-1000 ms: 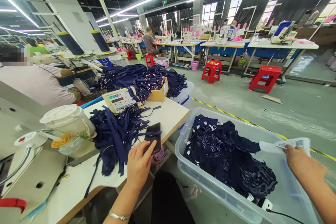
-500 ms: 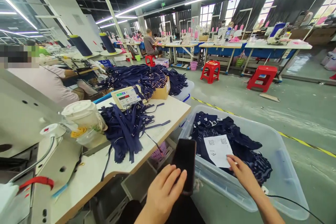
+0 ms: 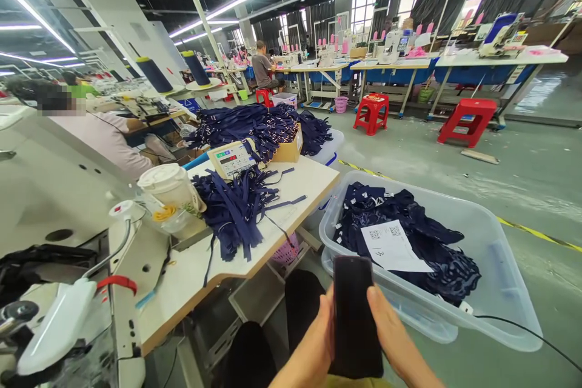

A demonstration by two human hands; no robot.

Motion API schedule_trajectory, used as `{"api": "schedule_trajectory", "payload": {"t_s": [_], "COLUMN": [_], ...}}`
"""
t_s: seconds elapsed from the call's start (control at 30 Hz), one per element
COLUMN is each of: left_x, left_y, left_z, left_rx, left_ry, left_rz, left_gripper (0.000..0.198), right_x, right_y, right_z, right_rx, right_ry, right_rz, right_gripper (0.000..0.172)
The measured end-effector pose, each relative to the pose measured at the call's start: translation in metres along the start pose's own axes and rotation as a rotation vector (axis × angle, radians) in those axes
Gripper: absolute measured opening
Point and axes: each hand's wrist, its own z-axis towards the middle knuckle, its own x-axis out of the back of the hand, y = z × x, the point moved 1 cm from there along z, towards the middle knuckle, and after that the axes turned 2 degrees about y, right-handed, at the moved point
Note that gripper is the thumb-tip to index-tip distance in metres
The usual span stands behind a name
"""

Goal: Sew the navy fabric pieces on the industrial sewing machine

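Observation:
A black smartphone (image 3: 357,321) with a dark screen is held upright between both hands, low in the view. My left hand (image 3: 318,339) is closed along its left edge, and my right hand (image 3: 391,327) grips the right edge with the thumb on the side. Beyond the phone, a white paper sheet (image 3: 394,247) with printed codes and a handwritten number lies on dark navy garments (image 3: 409,218). Those garments fill part of a clear plastic bin (image 3: 509,291) at the right. Most of my fingers are hidden behind the phone.
At the left a sewing table (image 3: 291,212) holds navy straps (image 3: 231,218), a control panel (image 3: 231,159) and a lidded white tub (image 3: 168,188). Farther back are red stools (image 3: 371,114) and rows of sewing stations. A co-worker (image 3: 104,139) sits at the left.
My right hand has left the paper sheet and come to the phone's right edge. The phone has moved right and lower, and the view has shifted. The paper now lies free on the garments.

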Motion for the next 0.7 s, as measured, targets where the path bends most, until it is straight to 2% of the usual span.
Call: {"api": "schedule_trajectory", "payload": {"t_s": [0.03,0.1,0.17,0.23,0.33,0.47,0.6,0.7], "left_x": [-0.003,-0.007,-0.007,-0.005,-0.004,-0.004,-0.005,-0.007], "left_y": [-0.001,-0.003,-0.004,-0.004,-0.001,0.000,-0.001,0.002], "left_z": [-0.001,-0.004,-0.006,-0.008,-0.008,-0.008,-0.006,-0.002], "left_rx": [0.115,0.209,0.173,0.125,0.115,0.072,0.022,0.044], "left_ry": [-0.020,0.009,0.131,0.237,0.284,0.302,0.363,0.423], "left_rz": [-0.188,-0.416,-0.517,-0.555,-0.546,-0.471,-0.344,-0.235], "left_gripper": [0.080,0.072,0.064,0.060,0.060,0.061,0.068,0.066], "right_x": [-0.004,-0.012,-0.017,-0.017,-0.013,-0.011,-0.011,-0.004], "right_y": [0.001,0.005,0.011,0.020,0.027,0.022,0.015,0.010], "right_z": [-0.002,-0.004,-0.007,-0.009,-0.012,-0.017,-0.022,-0.022], "right_rx": [0.086,0.236,0.299,0.292,0.270,0.289,0.285,0.259], "right_ry": [-0.021,-0.029,-0.010,-0.016,-0.045,-0.083,-0.007,0.011], "right_rz": [-0.086,-0.232,-0.332,-0.388,-0.409,-0.357,-0.289,-0.246], "right_gripper": [0.062,0.058,0.054,0.051,0.047,0.045,0.045,0.046]}}
